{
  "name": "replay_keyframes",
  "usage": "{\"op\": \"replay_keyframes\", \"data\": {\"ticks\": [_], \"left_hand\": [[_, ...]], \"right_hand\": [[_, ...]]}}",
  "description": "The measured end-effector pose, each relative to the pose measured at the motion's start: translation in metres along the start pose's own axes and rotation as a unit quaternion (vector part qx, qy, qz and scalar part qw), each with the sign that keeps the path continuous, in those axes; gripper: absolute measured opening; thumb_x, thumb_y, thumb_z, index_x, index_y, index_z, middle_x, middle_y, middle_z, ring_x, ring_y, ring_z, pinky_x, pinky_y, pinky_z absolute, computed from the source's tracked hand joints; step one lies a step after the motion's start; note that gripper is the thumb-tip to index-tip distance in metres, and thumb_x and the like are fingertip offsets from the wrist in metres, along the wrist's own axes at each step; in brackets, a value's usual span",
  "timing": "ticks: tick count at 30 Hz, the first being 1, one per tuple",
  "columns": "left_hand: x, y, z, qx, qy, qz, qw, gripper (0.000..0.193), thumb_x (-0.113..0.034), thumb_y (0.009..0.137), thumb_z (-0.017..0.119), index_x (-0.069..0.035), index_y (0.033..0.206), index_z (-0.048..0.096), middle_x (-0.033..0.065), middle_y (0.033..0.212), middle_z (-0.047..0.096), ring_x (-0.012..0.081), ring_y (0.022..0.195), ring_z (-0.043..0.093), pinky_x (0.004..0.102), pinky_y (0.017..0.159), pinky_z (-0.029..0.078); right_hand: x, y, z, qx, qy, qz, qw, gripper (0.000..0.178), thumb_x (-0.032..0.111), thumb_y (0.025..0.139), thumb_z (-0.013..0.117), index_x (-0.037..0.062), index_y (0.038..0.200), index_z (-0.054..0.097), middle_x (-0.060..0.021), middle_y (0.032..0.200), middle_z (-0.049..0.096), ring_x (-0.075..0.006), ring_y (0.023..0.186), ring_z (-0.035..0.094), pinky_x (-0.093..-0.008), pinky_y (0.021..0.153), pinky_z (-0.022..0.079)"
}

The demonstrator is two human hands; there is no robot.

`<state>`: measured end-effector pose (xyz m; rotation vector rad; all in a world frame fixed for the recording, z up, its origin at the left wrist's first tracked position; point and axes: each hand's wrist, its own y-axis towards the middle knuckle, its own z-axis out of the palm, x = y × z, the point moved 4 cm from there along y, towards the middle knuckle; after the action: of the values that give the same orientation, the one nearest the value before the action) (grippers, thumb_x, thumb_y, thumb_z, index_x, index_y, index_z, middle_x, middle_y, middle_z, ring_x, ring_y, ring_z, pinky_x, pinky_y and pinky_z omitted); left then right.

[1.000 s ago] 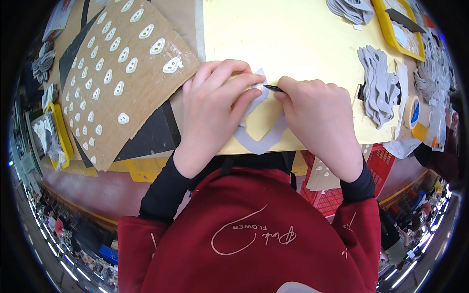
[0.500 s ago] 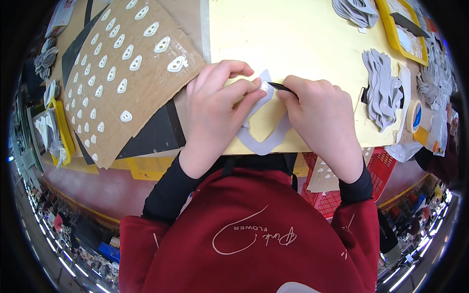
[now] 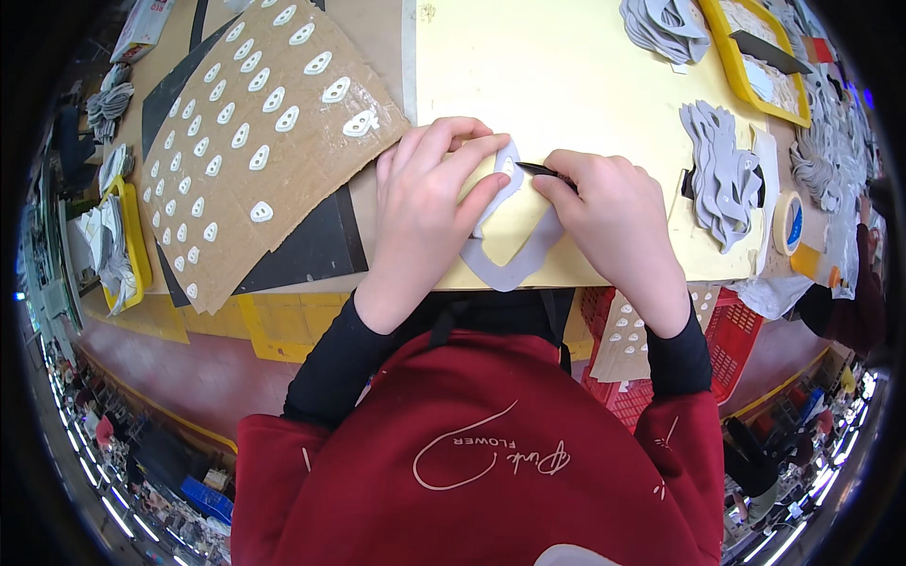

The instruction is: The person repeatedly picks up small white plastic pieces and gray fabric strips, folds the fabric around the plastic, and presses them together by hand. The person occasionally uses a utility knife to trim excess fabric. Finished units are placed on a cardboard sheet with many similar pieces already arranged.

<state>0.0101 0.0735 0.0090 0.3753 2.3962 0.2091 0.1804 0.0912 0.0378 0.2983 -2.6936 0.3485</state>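
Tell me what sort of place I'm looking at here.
Probably a factory or workshop floor for hand assembly. A brown board carries rows of small white pieces, similar gray cutouts lie piled on the worktable, and strip lights line the background.

Below the worktop (image 3: 373, 38), the red garment (image 3: 481, 443) bears pale script and small capitals; at the worktop's far left corner, a box's (image 3: 142, 33) print is unreadable.

table (image 3: 557, 75): cardboard (image 3: 307, 170) left | cutout (image 3: 500, 275) centre | stacked pieces (image 3: 722, 179) right, tape roll (image 3: 789, 224) farther right | basket (image 3: 739, 340) below
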Motion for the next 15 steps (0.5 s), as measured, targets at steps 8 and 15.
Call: {"op": "replay_keyframes", "data": {"ticks": [8, 15], "left_hand": [[-0.004, 0.003, -0.001, 0.031, 0.007, 0.005, 0.999, 0.031, -0.02, 0.086, 0.073, -0.012, 0.116, 0.072, 0.0005, 0.119, 0.06, 0.0235, 0.112, 0.054, 0.0399, 0.096, 0.038], [-0.002, 0.006, -0.002, 0.049, -0.049, 0.002, 0.998, 0.026, -0.014, 0.085, 0.07, -0.011, 0.111, 0.066, 0.0034, 0.115, 0.063, 0.0266, 0.116, 0.052, 0.0424, 0.102, 0.036]], "right_hand": [[0.006, 0.009, -0.004, 0.062, -0.083, -0.005, 0.995, 0.02, 0.024, 0.091, 0.064, 0.0072, 0.093, 0.074, -0.015, 0.075, 0.07, -0.0337, 0.072, 0.069, -0.042, 0.066, 0.053], [-0.027, -0.005, -0.015, -0.104, 0.006, 0.023, 0.994, 0.031, 0.021, 0.09, 0.068, 0.0106, 0.119, 0.068, -0.0143, 0.101, 0.069, -0.0327, 0.096, 0.066, -0.0443, 0.082, 0.051]]}}
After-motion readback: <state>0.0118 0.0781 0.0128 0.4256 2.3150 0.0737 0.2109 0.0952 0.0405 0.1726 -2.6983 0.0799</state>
